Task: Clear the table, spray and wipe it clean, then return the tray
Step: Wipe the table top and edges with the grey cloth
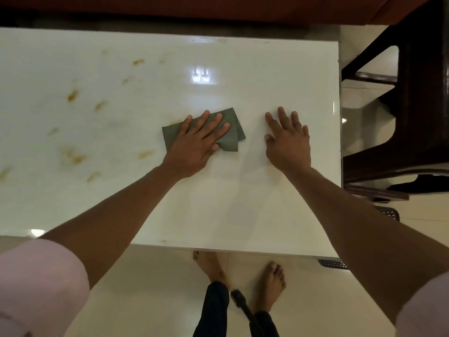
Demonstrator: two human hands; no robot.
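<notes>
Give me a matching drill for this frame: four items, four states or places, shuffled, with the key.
Items:
1. left hand
2. right hand
3. yellow-brown stains
4. dark chair

States or places:
A. on the floor past the table's right end
B. flat on bare tabletop, holding nothing
C. spread over the left part of the white table
D. pressing on the folded grey-green cloth

Pairs: 1-D, 2-B, 3-C, 4-A
</notes>
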